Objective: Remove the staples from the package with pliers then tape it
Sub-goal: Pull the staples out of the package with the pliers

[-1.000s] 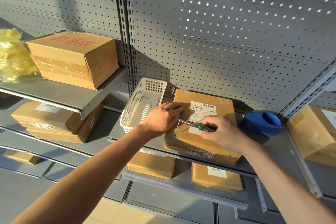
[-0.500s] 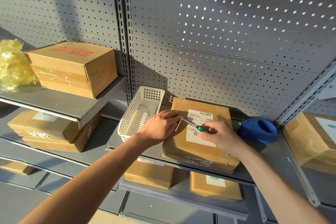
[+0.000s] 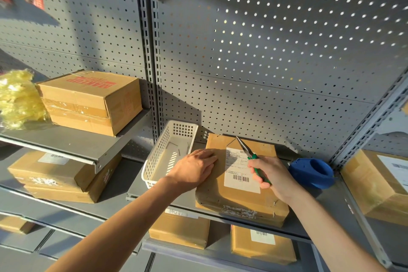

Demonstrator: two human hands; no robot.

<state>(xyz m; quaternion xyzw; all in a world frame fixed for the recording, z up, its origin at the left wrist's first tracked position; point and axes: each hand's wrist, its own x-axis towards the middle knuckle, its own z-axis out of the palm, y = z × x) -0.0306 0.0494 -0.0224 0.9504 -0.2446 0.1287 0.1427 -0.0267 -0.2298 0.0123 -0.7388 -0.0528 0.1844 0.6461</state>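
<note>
A: Item one, the package?

B: Flat brown cardboard package, lying on the grey metal shelf, front edge overhanging slightly. White shipping label with barcode on its top face. Torn tape residue along the front side.

A: Hands?

B: Left hand, palm down, fingers together, pressed flat on the package's left edge. Right hand wrapped tight around the green handles of the pliers.

A: Pliers, position?

B: Long-nosed, pointing up and away over the label; the tip reaches the package's far edge. The nose looks closed, though at this size it cannot be told whether it pinches a staple.

A: Neighbouring stock?

B: White perforated plastic basket, just left of the package, touching or nearly so; a few thin metal bits lie on its floor. Blue tape dispenser to the right, just beside the right hand. More cardboard boxes on adjacent and lower shelves. Yellow crinkled material, far left. Grey pegboard backing.
</note>
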